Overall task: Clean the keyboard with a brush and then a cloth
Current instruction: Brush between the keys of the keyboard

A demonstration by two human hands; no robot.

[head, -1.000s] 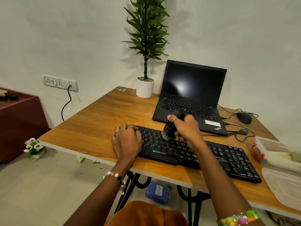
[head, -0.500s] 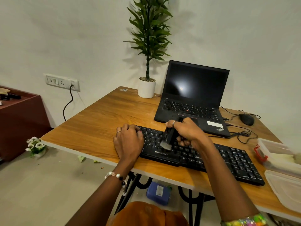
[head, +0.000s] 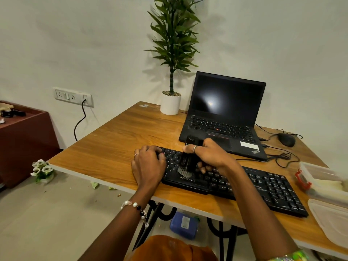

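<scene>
A black keyboard (head: 263, 187) lies along the front edge of the wooden table (head: 120, 147). My left hand (head: 148, 164) rests on its left end with the fingers over the keys, holding it in place. My right hand (head: 211, 155) grips a black brush (head: 189, 159) whose pale bristles touch the keys in the left part of the keyboard, near the front rows. No cloth is visible.
An open black laptop (head: 224, 113) stands right behind the keyboard, a potted plant (head: 170, 104) at the back. A mouse (head: 286, 139) with tangled cables lies at the right. Clear plastic containers (head: 325, 181) sit at the right edge.
The brush has swept down the keys toward the front of the keyboard, my right hand moving with it. My left hand stays on the left end.
</scene>
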